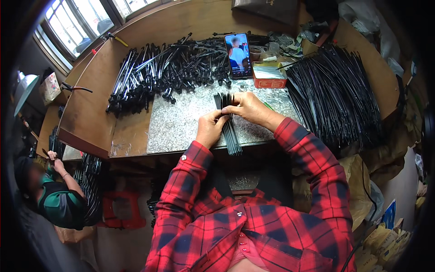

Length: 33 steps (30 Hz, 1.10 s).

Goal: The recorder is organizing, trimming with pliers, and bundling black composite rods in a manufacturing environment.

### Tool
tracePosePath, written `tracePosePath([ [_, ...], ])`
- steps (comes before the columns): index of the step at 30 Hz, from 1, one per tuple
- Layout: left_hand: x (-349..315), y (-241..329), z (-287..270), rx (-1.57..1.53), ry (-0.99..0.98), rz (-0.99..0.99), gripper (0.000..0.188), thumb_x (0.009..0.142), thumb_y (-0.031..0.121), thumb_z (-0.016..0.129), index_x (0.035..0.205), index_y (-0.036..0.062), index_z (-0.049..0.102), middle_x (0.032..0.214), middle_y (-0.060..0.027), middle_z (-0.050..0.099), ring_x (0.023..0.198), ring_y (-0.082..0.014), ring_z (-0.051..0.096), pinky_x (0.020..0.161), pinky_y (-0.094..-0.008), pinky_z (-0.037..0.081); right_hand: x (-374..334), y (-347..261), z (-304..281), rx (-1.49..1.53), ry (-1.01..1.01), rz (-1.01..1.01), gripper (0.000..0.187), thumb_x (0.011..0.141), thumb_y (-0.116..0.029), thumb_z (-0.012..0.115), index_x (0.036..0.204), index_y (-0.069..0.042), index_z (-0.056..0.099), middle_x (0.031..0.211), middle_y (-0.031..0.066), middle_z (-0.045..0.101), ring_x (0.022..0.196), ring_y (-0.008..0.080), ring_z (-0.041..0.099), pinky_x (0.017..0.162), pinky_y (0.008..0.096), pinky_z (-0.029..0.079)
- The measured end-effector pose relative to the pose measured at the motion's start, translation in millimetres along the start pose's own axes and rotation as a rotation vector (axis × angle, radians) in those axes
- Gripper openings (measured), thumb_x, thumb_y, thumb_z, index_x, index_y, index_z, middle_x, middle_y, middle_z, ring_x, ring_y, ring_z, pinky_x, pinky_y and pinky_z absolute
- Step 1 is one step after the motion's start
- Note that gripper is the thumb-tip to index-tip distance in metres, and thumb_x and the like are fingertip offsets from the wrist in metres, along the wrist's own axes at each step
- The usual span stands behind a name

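A fanned bundle of thin black rods is held over the front part of the speckled metal sheet. My left hand pinches the bundle from its left side, around the middle. Just above it, my right hand grips the same bundle from the right, thumb across the rods. The upper tips spread apart above my fingers, while the lower ends hang past the bench's front edge. To the right lies a large heap of similar long black rods. What exact part these rods are, I cannot tell.
Silver-and-black rod assemblies are piled at the back left. A phone stands upright beside a red-and-white box. Wooden boards wall the bench. At far left sits another person, near a red stool.
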State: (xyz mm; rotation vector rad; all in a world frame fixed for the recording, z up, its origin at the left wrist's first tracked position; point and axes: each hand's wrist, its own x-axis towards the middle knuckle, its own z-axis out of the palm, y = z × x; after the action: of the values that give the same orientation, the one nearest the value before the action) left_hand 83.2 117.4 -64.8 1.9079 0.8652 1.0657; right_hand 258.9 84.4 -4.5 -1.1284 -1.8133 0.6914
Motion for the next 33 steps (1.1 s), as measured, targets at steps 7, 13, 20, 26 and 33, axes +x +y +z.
tracePosePath([
  [7,-7,14,-2,0.313,0.099,0.05,0.016,0.081,0.015,0.069,0.087,0.0002,0.068,0.064,-0.0152,0.062,0.054,-0.0296,0.058,0.052,-0.0362,0.043,-31,-10,6,0.209,-0.351,0.767,0.04,0.091,-0.034,0.061,0.076,0.003,0.062,0.064,0.0092,0.063,0.054,0.0162,0.063,0.044,0.0281,0.05],
  [13,-9,27,-6,-0.044,-0.073,-0.384,0.016,0.087,0.01,0.064,0.093,-0.0048,0.063,0.065,-0.0047,0.063,0.053,-0.0071,0.055,0.045,-0.0227,0.042,-36,-1,22,0.398,-0.372,0.738,0.032,0.095,-0.025,0.056,0.076,0.0,0.06,0.066,0.0066,0.062,0.051,0.0143,0.06,0.044,0.0269,0.051],
  [20,-17,15,-8,-0.504,-0.135,-0.522,0.022,0.087,0.004,0.063,0.105,-0.0052,0.056,0.076,-0.0082,0.065,0.059,-0.0104,0.06,0.049,-0.0227,0.047,-39,3,24,0.43,-0.384,0.731,0.033,0.095,-0.027,0.054,0.076,-0.001,0.06,0.066,0.0059,0.061,0.051,0.0138,0.06,0.045,0.0267,0.051],
  [26,-19,25,-3,-0.416,-0.096,-0.476,0.019,0.086,0.005,0.064,0.101,-0.0029,0.055,0.065,-0.0005,0.056,0.05,-0.0068,0.05,0.04,-0.0211,0.036,-43,3,21,0.452,-0.401,0.719,0.032,0.096,-0.028,0.053,0.078,-0.002,0.06,0.065,0.0048,0.061,0.051,0.0131,0.059,0.044,0.0264,0.051],
  [33,-24,19,-10,-0.475,-0.181,-0.49,0.022,0.087,0.003,0.062,0.105,-0.0037,0.053,0.074,-0.0064,0.063,0.055,-0.0096,0.057,0.046,-0.0219,0.046,-45,-4,8,0.396,-0.486,0.726,0.029,0.095,-0.026,0.055,0.077,-0.003,0.06,0.064,0.0041,0.06,0.052,0.0121,0.059,0.045,0.0253,0.05],
])
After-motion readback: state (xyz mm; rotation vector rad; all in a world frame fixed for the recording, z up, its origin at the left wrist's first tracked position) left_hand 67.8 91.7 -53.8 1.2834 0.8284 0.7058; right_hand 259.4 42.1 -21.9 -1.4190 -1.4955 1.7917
